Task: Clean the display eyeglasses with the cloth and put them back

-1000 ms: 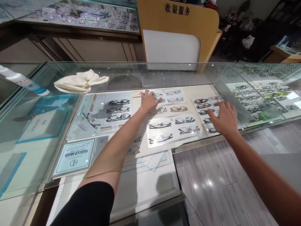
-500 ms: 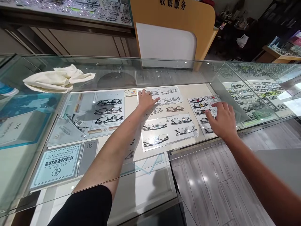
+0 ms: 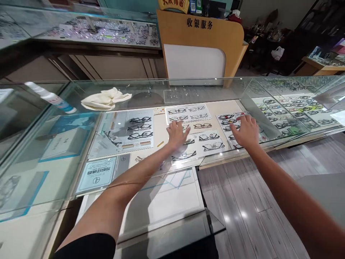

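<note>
Both my arms reach into a glass display case (image 3: 151, 83) of eyeglasses. My left hand (image 3: 177, 133) lies flat, fingers spread, on the left part of a white tray (image 3: 210, 142) holding several dark frames. My right hand (image 3: 244, 131) rests with spread fingers on a smaller tray of glasses (image 3: 225, 121) at the right. A further white tray (image 3: 188, 113) with frames lies just beyond my left hand. Neither hand holds anything.
A crumpled cream cloth (image 3: 104, 99) and a spray bottle (image 3: 51, 97) lie on the glass top at the left. Grey trays with black frames (image 3: 140, 128) and printed cards (image 3: 97, 175) fill the case's left. A yellow cashier counter (image 3: 201, 43) stands behind. More glasses lie at the right (image 3: 291, 108).
My left hand has drawn back from the far white tray onto the nearer one. My right hand has shifted slightly left on the small tray. The view has pulled back and tilted.
</note>
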Motion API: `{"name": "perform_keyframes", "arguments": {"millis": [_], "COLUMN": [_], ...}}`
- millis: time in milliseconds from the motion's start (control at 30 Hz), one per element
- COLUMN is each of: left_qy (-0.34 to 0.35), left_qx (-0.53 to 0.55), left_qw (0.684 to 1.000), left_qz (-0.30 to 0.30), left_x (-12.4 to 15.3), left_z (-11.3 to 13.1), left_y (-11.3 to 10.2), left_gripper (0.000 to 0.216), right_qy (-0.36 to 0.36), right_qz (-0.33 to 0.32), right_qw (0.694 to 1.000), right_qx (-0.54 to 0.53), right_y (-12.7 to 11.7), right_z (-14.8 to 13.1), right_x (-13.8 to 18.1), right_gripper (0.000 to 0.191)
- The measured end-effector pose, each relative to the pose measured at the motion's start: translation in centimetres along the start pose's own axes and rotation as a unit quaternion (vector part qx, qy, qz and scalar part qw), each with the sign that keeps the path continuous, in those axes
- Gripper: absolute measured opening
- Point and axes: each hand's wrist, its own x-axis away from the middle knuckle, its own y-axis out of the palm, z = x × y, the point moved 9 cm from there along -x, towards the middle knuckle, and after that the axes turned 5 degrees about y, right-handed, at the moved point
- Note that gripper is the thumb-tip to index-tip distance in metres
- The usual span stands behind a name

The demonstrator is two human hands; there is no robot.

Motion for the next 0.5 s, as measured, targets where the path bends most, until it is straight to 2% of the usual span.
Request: {"name": "perform_keyframes", "arguments": {"millis": [100,200,267,367,433,500], "left_qy": [-0.018,-0.046,-0.028,-0.042,-0.047,-0.033], "left_qx": [-0.004,-0.022,0.003,0.072,0.107,0.107], "left_qw": [0.996,0.975,0.951,0.922,0.926,0.944], "left_qz": [-0.084,-0.214,-0.307,-0.379,-0.36,-0.309], "left_x": [6.8,13.8,18.6,25.4,29.1,32.4], "left_z": [2.5,4.2,5.9,7.6,7.8,6.9], "left_y": [-0.9,-2.5,-4.4,-10.0,-15.4,-21.5], "left_gripper": [0.067,0.06,0.059,0.06,0.057,0.056], "right_qy": [-0.001,-0.004,0.003,0.005,0.023,0.058], "right_qz": [-0.014,-0.029,-0.036,-0.041,-0.039,-0.035], "right_qw": [1.0,0.999,0.999,0.997,0.992,0.978], "right_qx": [-0.005,-0.014,-0.024,-0.066,-0.122,-0.199], "right_y": [0.1,0.0,-0.2,-1.2,-2.7,-5.2], "right_z": [0.1,-0.1,-0.2,-0.7,-0.8,-0.4], "right_x": [-0.1,-0.2,-0.2,0.2,1.1,2.9], "right_gripper": [0.052,0.055,0.056,0.054,0.052,0.051]}}
